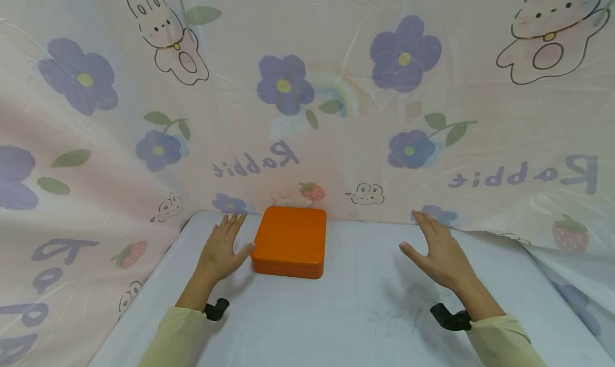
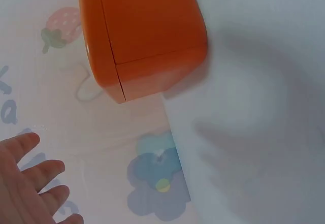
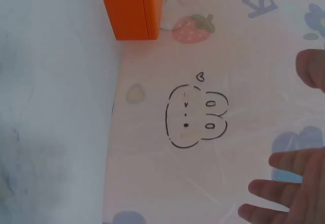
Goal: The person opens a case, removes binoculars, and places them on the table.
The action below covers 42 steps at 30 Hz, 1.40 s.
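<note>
An orange box [image 1: 290, 236] with rounded corners and a thin seam below its top lies on the white table, left of the middle and near the back edge. Just to its left is my left hand [image 1: 218, 255], fingers straight and spread, the thumb tip overlapping the box's side in the head view. In the left wrist view the box [image 2: 152, 26] appears apart from the fingers [image 2: 45, 176]. Well to the right of the box, my right hand [image 1: 442, 255] is held over the table, fingers extended and thumb spread, holding nothing. The right wrist view shows part of the box [image 3: 132, 10].
A white table [image 1: 298, 324] fills the foreground, with grey smudges at its right centre. Behind and beside it hangs a curtain [image 1: 336, 142] printed with rabbits, flowers and strawberries. Black wrist mounts [image 1: 451, 318] sit at both cuffs.
</note>
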Motion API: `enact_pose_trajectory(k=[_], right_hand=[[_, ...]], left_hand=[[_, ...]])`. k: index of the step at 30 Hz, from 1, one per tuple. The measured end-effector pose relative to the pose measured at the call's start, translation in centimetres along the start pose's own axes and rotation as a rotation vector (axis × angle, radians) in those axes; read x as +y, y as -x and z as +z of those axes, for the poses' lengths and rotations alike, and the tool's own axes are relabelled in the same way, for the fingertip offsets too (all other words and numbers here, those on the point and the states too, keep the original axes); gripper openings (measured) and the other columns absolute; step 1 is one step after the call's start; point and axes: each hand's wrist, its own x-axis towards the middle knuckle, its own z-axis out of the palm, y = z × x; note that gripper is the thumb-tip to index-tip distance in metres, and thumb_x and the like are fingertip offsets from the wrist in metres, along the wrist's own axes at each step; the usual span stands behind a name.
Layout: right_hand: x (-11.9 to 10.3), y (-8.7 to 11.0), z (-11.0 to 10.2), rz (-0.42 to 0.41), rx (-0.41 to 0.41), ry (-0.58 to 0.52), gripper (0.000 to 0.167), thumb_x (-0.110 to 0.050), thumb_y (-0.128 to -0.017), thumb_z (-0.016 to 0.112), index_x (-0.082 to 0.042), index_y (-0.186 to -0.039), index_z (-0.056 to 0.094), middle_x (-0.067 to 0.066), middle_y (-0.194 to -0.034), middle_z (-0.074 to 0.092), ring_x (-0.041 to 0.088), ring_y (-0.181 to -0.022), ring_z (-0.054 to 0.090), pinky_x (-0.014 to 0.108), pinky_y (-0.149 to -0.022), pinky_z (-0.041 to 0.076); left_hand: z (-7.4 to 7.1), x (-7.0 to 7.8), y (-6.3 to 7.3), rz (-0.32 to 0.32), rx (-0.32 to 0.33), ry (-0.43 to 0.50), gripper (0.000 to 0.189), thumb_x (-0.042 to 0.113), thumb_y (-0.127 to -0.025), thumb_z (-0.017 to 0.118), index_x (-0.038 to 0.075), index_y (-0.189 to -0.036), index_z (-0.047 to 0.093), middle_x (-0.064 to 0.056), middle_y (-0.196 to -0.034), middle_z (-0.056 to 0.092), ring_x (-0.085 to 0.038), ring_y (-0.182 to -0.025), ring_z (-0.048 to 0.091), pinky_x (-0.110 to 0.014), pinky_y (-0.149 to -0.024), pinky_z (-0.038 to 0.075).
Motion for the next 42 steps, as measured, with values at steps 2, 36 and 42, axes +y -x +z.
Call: enact_pose_trajectory(k=[2,36,42], right_hand=[[-0.3,-0.1,0.0,0.022,-0.013,-0.036,0.083,-0.051,-0.090,0.058,-0.015,-0.155,0.021,0.025,-0.153,0.030,0.049,-0.136,0.030,0.075,-0.099,0.030],[-5.9,-3.1,5.3,0.102,0.013,-0.506,0.075,-0.031,-0.083,0.073,-0.013,-0.146,0.038,0.019,-0.145,0.046,0.040,-0.127,0.049,0.054,-0.099,0.047],[-7.8,-3.7,6.4,0.115,-0.012,-0.564,0.073,-0.029,-0.082,0.075,-0.016,-0.145,0.040,0.017,-0.143,0.049,0.038,-0.125,0.051,0.052,-0.100,0.048]], left_hand=[[0.0,0.1,0.0,-0.002,-0.002,0.022,0.077,0.044,-0.091,0.060,0.016,-0.154,0.025,-0.016,-0.159,0.024,-0.041,-0.147,0.016,-0.061,-0.118,0.013],[1.8,1.0,0.0,-0.148,-0.097,0.536,0.076,0.025,-0.086,0.070,0.014,-0.150,0.030,-0.013,-0.156,0.031,-0.039,-0.139,0.034,-0.057,-0.110,0.035],[2.4,0.7,0.1,-0.177,-0.129,0.549,0.083,0.031,-0.083,0.074,0.015,-0.151,0.028,-0.013,-0.156,0.030,-0.039,-0.140,0.034,-0.055,-0.112,0.035]])
